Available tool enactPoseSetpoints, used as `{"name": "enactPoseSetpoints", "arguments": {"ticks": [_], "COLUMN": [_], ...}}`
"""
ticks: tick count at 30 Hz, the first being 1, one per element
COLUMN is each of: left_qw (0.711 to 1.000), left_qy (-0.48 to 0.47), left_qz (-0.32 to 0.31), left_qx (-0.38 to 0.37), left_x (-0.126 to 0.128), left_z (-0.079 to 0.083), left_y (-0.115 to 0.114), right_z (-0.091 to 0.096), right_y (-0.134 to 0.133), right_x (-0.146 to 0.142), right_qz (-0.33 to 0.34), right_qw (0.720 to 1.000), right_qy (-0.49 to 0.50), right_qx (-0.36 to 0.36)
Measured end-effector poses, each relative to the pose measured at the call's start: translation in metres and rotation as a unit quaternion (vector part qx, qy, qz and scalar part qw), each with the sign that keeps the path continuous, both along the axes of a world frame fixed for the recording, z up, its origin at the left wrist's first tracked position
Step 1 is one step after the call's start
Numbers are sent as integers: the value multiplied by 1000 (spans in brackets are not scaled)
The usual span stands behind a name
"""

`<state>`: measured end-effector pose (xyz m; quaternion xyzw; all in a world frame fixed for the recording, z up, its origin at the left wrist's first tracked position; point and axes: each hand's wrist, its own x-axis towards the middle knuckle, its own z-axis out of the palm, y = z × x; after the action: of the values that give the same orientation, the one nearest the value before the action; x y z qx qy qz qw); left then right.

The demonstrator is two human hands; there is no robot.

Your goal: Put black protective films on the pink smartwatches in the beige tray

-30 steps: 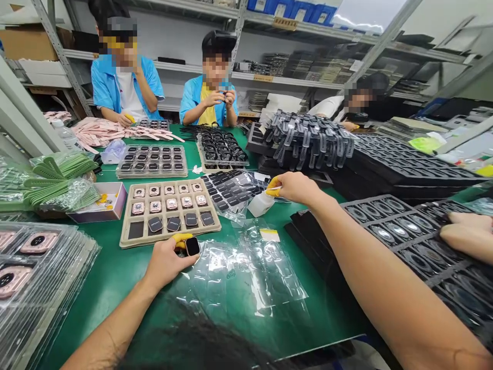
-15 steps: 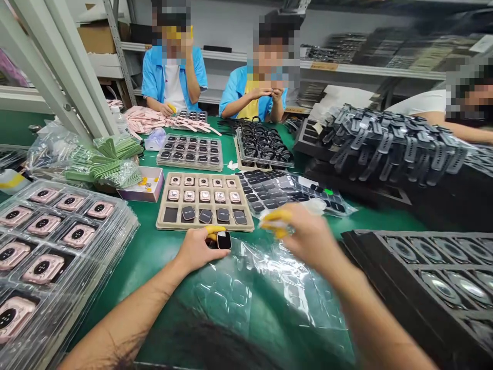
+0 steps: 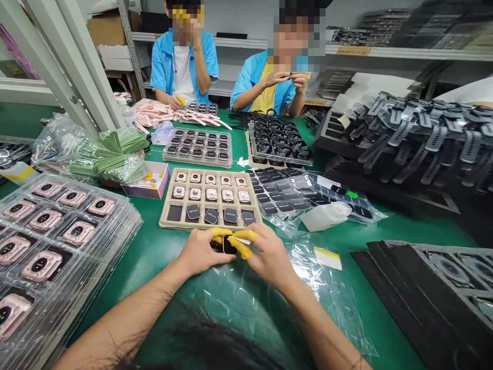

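My left hand (image 3: 200,251), with yellow finger cots, is closed round a small watch body (image 3: 228,247) with a dark screen, held just above the green table (image 3: 154,252). My right hand (image 3: 267,254), also in yellow cots, pinches a thin white strip (image 3: 239,240) against the watch's top. Both hands meet in front of a beige tray (image 3: 210,198) that holds rose-gold watch bodies in two rows and dark-screened ones in the near row. Clear plastic film (image 3: 246,298) lies under my wrists.
Stacked clear trays of pink watches (image 3: 50,241) fill the left. A sheet of black screen films (image 3: 296,192) and a white bottle (image 3: 325,216) lie right of the beige tray. Black trays (image 3: 431,288) and strap piles (image 3: 408,133) stand at right. Two people in blue work across the table.
My right hand came back from the white bottle at the far right and now meets my left hand at the watch. The view swung left and down.
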<state>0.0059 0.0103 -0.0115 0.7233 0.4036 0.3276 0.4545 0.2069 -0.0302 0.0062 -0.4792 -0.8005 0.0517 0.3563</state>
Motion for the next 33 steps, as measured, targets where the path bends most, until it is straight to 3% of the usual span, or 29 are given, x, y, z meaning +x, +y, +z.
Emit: {"name": "enactPoseSetpoints", "arguments": {"ticks": [4, 8, 12, 17, 21, 25, 30, 33], "left_qw": [999, 999, 998, 999, 999, 999, 1000, 1000], "left_qy": [15, 25, 39, 34, 40, 30, 25, 25], "left_qz": [-15, -11, -26, -10, -19, 10, -2, 2], "left_qx": [25, 23, 37, 23, 29, -7, 2, -5], "left_x": [0, 1, 1, 0, 1, 2, 2, 2], "left_z": [2, 3, 3, 3, 3, 5, 5, 6], "left_y": [-1, -2, -3, -3, -3, -2, -3, -3], "right_z": [0, 3, 3, 1, 1, 1, 0, -2], "right_y": [-1, 0, 0, -2, -4, -3, -3, -3], "right_x": [-1, -1, -4, -6, -6, -5, -9, -10], "right_qz": [23, -32, 22, -59, -23, -97, -52, -107], "right_qw": [1000, 999, 999, 997, 999, 993, 997, 991], "right_qy": [-8, -29, -21, -45, -42, -73, -64, -75], "right_qx": [7, 13, 9, 17, 12, 1, 4, 11]}}
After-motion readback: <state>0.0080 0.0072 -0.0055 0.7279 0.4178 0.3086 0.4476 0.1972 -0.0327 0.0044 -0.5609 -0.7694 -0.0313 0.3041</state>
